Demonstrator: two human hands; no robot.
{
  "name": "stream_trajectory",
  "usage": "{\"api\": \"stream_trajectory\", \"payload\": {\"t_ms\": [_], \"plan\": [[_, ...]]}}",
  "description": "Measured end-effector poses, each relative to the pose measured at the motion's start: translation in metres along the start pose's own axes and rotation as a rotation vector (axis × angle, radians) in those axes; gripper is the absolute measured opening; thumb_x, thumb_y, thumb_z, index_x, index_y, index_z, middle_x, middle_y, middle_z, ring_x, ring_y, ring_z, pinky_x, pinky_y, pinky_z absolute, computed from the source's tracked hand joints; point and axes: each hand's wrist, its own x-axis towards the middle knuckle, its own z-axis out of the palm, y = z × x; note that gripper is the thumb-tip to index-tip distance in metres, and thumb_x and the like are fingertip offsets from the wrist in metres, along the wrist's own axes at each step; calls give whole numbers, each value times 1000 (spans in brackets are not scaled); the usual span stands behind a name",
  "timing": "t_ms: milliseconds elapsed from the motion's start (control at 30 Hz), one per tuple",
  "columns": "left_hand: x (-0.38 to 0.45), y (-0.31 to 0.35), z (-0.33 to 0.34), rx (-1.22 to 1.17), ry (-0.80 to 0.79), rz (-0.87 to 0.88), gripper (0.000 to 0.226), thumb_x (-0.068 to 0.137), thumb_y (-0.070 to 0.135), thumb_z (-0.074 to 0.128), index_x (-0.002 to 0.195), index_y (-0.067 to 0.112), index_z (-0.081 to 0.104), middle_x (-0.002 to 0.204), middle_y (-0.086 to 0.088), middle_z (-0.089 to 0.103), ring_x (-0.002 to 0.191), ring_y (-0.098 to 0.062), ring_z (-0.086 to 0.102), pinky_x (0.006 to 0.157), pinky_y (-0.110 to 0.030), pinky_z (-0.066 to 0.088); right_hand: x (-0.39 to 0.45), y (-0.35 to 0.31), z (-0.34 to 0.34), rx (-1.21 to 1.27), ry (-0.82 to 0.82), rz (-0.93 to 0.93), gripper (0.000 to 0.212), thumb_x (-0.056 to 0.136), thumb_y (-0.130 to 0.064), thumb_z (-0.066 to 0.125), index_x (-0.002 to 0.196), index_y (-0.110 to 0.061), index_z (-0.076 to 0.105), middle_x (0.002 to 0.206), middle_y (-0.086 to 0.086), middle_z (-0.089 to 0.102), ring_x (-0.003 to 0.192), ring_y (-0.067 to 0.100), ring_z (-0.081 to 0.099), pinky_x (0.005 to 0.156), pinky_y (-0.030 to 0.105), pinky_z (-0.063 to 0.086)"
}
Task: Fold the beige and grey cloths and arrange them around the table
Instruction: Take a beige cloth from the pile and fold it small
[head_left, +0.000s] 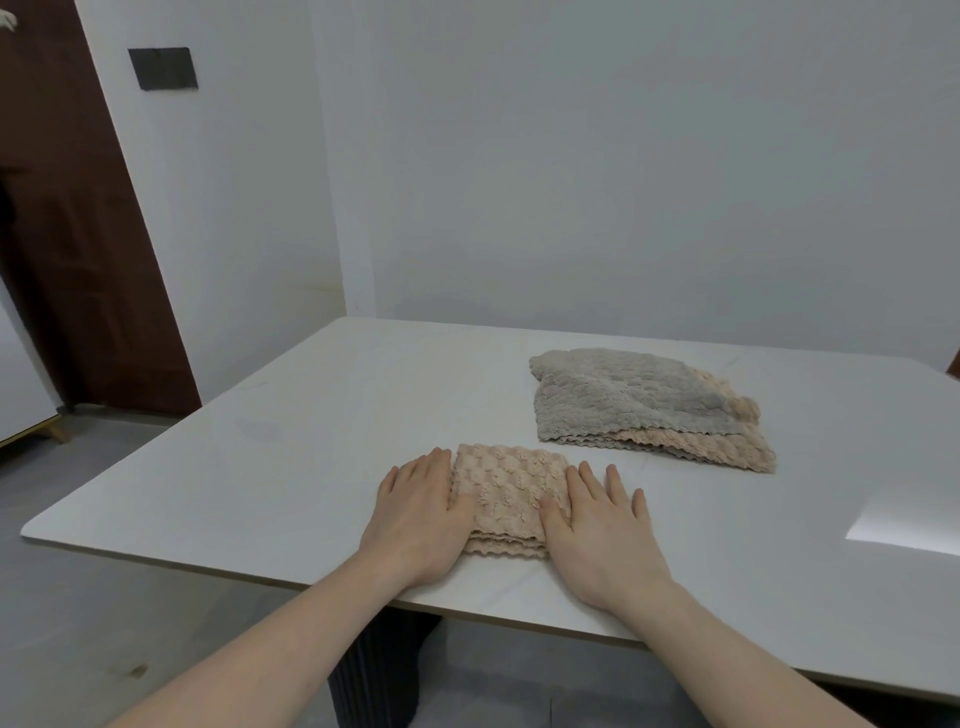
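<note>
Pressing folded beige cloth (501, 493) flat, left hand (418, 512) and right hand (602, 530) grips spread; grey-and-beige pile (639, 410) at 2 o'clock on counter (260, 441) awaits folding.

Nothing here can be read: no words, labels, brands or numbers show on the folded beige cloth (506, 493), the grey cloth (618, 395), the white table (291, 415) or the dark wall plate (163, 68), which is blank
</note>
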Motion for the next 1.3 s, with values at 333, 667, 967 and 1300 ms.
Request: {"api": "stream_trajectory", "payload": {"t_ms": [333, 667, 967, 1300], "plan": [[-2, 3, -4, -45, 42, -34, 54, 101, 54, 31, 145, 26, 41, 161, 7, 33, 149, -10, 22, 126, -37, 8, -3, -3, -6, 40, 13, -12, 73, 99, -57, 17, 161, -19, 7, 169, -2, -2, 154, 17, -11, 124, 48, -8], [4, -7, -1, -224, -15, 45, 31, 92, 53, 42, 122, 53, 36, 125, 41, 38, 130, 8, 28, 110, -17, 22, 10, 5, 5, 155, 87, -113, 70, 84, -64, 33, 149, -38, 37, 143, -25, 35, 142, 3, 27, 123, 40, 0], [8, 0, -13, -378, -88, -182, 28, 89, 49, 58, 115, 47, 47, 110, 31, 53, 111, 1, 49, 94, -16, 34, 9, -4, -28, 533, -65, 204, 70, 74, -49, 66, 140, -47, 43, 110, -29, 51, 121, 5, 44, 111, 35, 36], [-13, 91, -129, -535, -368, -596, 19, 95, 20, 53, 112, 28, 48, 98, 9, 66, 81, -8, 66, 74, -38, 58, 4, -49, -163, 790, -368, 411, 48, 86, -11, 62, 128, -34, 57, 90, -4, 66, 73, 5, 64, 68, 28, 58]]}}
